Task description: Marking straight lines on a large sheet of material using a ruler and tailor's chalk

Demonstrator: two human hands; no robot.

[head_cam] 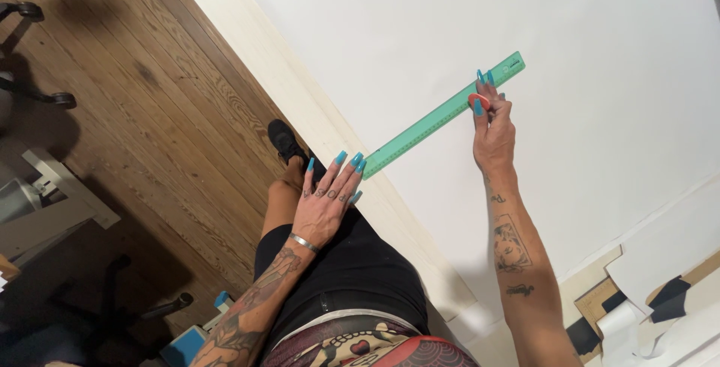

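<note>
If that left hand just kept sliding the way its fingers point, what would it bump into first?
The left hand points up and right; its fingertips already meet the near end of the green ruler. Going on, it would probably push along the ruler over the white sheet.

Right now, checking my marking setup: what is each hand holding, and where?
Right hand pinches a small red piece against the green ruler; left hand fingertips press its near end.
</note>
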